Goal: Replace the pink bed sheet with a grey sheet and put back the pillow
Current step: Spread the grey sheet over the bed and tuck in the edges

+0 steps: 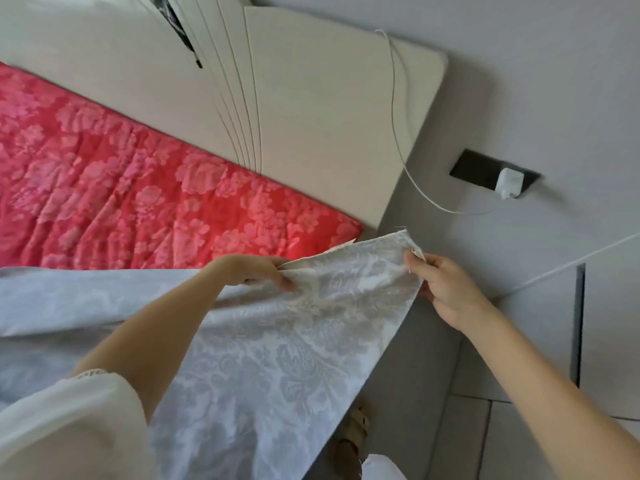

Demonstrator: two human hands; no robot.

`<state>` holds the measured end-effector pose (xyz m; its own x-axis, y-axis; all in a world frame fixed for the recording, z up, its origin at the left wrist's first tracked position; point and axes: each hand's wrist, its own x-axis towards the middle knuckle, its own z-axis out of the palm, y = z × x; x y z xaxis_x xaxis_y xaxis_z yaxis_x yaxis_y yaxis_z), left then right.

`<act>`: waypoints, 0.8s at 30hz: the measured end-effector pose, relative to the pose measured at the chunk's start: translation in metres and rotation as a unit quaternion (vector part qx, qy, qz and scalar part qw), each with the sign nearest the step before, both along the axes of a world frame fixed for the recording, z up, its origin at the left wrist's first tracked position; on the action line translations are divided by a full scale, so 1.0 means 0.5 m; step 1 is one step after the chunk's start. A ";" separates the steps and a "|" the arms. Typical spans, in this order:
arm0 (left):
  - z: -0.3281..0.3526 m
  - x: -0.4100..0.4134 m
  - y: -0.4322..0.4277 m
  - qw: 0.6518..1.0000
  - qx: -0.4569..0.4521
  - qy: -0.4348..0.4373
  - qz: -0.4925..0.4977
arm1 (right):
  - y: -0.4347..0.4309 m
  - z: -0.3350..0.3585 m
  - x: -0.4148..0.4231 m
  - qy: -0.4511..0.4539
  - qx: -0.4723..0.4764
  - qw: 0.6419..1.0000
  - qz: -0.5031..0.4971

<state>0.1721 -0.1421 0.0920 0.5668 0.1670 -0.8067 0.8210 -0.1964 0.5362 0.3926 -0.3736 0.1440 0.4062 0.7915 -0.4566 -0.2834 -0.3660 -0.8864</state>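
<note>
Left hand point(256, 271) pinches the grey sheet point(277, 348) edge, fingers curled into the fabric. Right hand point(446, 292), at 3 o'clock of it, has fingers closed on the sheet's corner. Corner stretched taut between them, probably to line it up with the mattress corner at 12. Pink sheet point(121, 188) still on bed at 10 o'clock, against headboard point(311, 98). Pillow not identifiable.

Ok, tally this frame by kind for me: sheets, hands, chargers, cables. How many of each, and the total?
Sheets: 2, the pink sheet and the grey sheet
Hands: 2, the left hand and the right hand, both pinching the grey sheet
Chargers: 1, the white charger
Cables: 1, the white cable
Total: 6
</note>
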 end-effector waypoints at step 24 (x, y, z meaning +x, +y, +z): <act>-0.054 0.139 0.172 0.911 0.331 -0.112 0.221 | 0.140 -0.213 0.129 -0.520 -0.346 0.765 0.155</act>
